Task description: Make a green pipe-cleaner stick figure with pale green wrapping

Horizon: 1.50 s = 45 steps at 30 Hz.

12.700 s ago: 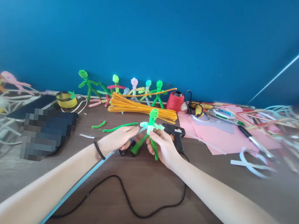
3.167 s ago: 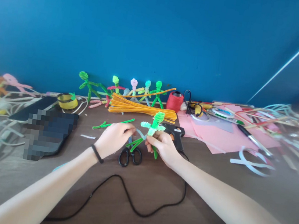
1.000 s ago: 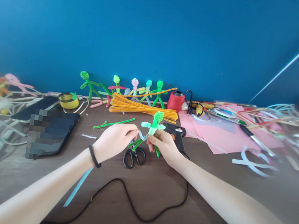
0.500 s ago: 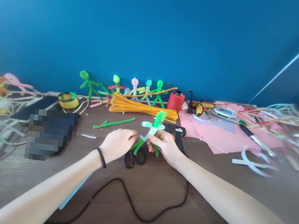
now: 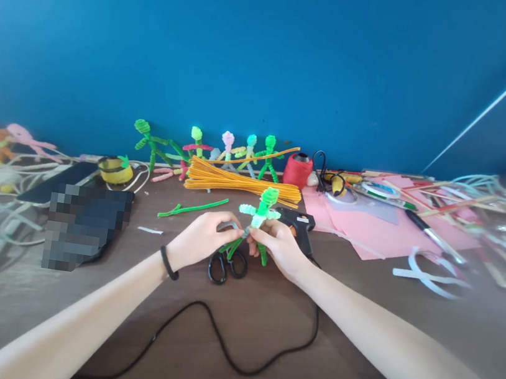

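A pipe-cleaner figure (image 5: 268, 199) with a green head, pale mint arms and body, and green legs is held upright above the table. My right hand (image 5: 279, 246) pinches it at the waist from the right. From the left, my left hand (image 5: 203, 234) is closed at the waist, thumb and forefinger together on a pale strand of the figure; the fingertips partly hide that strand. Just below and behind the legs lie black-handled scissors (image 5: 218, 270), their blades hidden. A loose green pipe cleaner (image 5: 194, 207) rests beyond my left hand.
Behind the figure lies a bundle of orange pipe cleaners (image 5: 239, 181), with several finished figures (image 5: 268, 154) along the wall. A black glue gun (image 5: 302, 224) sits behind my right hand, its cord (image 5: 239, 372) looping across the front. Pink paper (image 5: 369, 231) lies right, a dark phone (image 5: 107, 219) left.
My left hand has turned and its fingers have come in to the figure's waist. The figure has shifted slightly left, still in my right hand.
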### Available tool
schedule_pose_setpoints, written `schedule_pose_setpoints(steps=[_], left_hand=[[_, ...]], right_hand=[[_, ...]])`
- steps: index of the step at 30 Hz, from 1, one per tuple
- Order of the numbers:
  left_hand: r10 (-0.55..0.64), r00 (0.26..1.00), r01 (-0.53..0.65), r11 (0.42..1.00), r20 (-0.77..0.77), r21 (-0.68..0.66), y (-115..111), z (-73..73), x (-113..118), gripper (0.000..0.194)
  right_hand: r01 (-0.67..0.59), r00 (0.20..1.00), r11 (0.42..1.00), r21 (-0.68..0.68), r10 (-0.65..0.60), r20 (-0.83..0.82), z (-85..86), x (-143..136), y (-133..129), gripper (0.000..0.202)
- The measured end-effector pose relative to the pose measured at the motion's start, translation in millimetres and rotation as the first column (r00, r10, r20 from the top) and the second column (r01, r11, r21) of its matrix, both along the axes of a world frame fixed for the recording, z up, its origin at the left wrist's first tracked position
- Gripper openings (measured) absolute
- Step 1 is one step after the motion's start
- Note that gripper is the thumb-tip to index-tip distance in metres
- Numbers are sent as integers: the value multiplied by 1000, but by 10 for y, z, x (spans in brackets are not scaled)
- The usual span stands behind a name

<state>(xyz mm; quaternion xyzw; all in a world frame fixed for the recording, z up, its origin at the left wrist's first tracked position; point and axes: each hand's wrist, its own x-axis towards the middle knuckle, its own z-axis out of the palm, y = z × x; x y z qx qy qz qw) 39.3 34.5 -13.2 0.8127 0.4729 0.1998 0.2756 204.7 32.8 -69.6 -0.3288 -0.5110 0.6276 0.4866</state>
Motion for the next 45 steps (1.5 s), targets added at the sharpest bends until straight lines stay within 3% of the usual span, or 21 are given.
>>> schedule_pose_setpoints(steps=[5,12,19,29,36,41,45], left_hand=[[-15,1000,16,999,-18,37,-29,19,10,20],[-1,999,4,998,-42,59,-40,38,15,22],[5,1000,-5,1000,-13,29,-7,13,-4,25],[5,999,-4,1000,-43,29,52,-120,-15,35],[-69,994,79,989,83,-126,-10,-159,21,36],[-47,997,56,990,66,-132,-74,-193,61,28],[-13,1000,14,995,11,-98,-135,-193,111,38]], right_hand=[[-66,997,997,-27,65,-41,13,11,-2,22],[-115,984,993,8,113,139,35,18,2,30],[-116,976,993,37,107,188,44,22,-20,32],[-90,996,996,26,90,6,44,-11,-60,27],[-108,975,993,-57,95,-199,98,-38,-102,21],[-49,969,994,-97,24,-245,121,-46,-93,22],[-16,969,998,-55,2,-246,101,-57,-83,22]])
